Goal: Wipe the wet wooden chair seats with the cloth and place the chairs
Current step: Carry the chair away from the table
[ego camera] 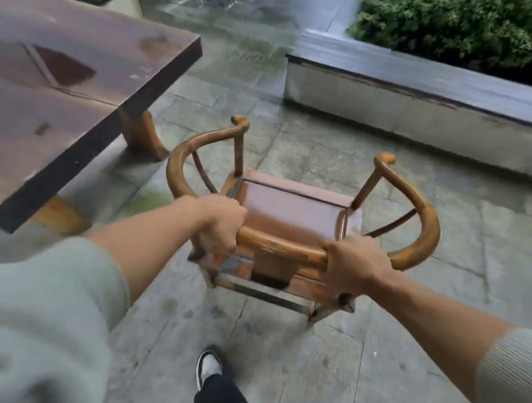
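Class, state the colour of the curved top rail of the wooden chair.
Golden orange-brown; the curved top rail shows best in the head view.

Counts: 1 wooden chair (pixel 293 216) with 1 curved back rail (pixel 280 247). 2 hands on that rail: left hand (pixel 221 224), right hand (pixel 355 267). 1 dark wet worktop (pixel 62 76) left of the fingers. 1 low wall (pixel 437 102) beyond them. 1 shoe (pixel 208 366) visible.

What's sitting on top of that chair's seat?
Nothing shows on the chair seat, which looks bare. Its near edge is hidden behind the curved back rail gripped by both hands.
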`<state>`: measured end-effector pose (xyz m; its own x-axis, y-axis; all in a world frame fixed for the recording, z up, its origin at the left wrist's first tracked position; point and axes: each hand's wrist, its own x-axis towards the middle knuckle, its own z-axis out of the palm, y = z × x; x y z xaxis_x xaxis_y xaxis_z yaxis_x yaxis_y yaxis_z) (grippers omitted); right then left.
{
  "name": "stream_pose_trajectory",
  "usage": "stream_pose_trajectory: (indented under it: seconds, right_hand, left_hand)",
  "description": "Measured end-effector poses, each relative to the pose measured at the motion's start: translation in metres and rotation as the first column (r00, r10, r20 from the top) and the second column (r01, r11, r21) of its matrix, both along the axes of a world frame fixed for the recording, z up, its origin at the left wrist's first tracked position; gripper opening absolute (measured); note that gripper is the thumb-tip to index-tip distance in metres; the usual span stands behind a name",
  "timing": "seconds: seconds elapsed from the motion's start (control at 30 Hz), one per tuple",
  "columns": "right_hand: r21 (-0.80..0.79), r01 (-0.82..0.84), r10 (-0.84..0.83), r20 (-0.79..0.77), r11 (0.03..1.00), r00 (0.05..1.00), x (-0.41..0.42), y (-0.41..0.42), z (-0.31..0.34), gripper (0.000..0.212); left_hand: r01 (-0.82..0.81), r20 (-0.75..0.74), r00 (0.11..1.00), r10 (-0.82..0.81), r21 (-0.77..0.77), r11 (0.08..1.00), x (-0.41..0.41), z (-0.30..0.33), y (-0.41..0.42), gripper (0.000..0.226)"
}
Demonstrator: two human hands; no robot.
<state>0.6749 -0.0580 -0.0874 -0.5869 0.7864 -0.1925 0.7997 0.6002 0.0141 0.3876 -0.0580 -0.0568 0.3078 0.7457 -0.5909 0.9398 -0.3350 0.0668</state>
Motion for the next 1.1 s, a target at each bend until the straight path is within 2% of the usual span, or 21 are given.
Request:
stream_pose_trajectory:
  seconds: [0.13,0.3,0.37,0.4,0.5,0.6,0.73,0.9,1.0,1.1]
  right_hand:
    - [0.064,-0.055,0.051,0.056,0.996,0.997,0.001,0.042,0.001,0.013]
    - [0.131,-0.269,0.269,0.018,0.954,0.963,-0.058,0.091,0.004,0.009]
    - [0.091,-0.358,0.359,0.006,0.929,0.933,-0.075,0.115,0.005,0.008]
    - [0.048,-0.41,0.41,0.011,0.911,0.912,-0.088,0.131,0.003,0.014]
    - [0.002,-0.488,0.488,0.005,0.873,0.873,-0.091,0.166,0.0,0.049]
    - [-0.015,-0.54,0.54,0.031,0.842,0.841,-0.075,0.184,0.001,0.054]
    - [-0.056,-0.593,0.595,0.036,0.803,0.803,-0.077,0.198,0.008,0.039]
    - [-0.038,-0.671,0.669,-0.049,0.741,0.741,-0.073,0.207,-0.001,0.039]
    - [-0.053,-0.719,0.717,-0.054,0.693,0.695,-0.049,0.236,0.001,0.022]
    - [-0.022,-0.78,0.78,-0.01,0.626,0.626,-0.042,0.272,0.0,0.017]
  left_hand:
    - [-0.033,0.046,0.998,0.03,0.065,0.997,-0.004,-0.005,0.008,0.022]
    - [-0.217,0.006,0.976,0.217,0.077,0.973,-0.048,-0.006,0.004,0.019]
    - [-0.3,0.012,0.954,0.299,0.066,0.952,-0.058,-0.012,0.001,0.02]
    - [-0.349,0.008,0.937,0.349,0.064,0.935,-0.065,-0.014,0.0,0.022]
    - [-0.415,0.024,0.91,0.414,0.037,0.909,-0.061,-0.022,0.007,0.025]
    - [-0.444,0.053,0.896,0.442,0.054,0.894,-0.042,-0.029,0.016,0.022]
    - [-0.512,0.034,0.859,0.511,0.026,0.859,-0.033,-0.015,0.02,0.02]
    - [-0.618,-0.042,0.783,0.62,0.051,0.784,-0.019,-0.011,0.018,0.029]
    - [-0.693,-0.037,0.717,0.696,0.067,0.718,0.023,-0.012,0.027,0.037]
    - [-0.75,-0.036,0.656,0.754,0.083,0.656,0.061,-0.017,0.035,0.036]
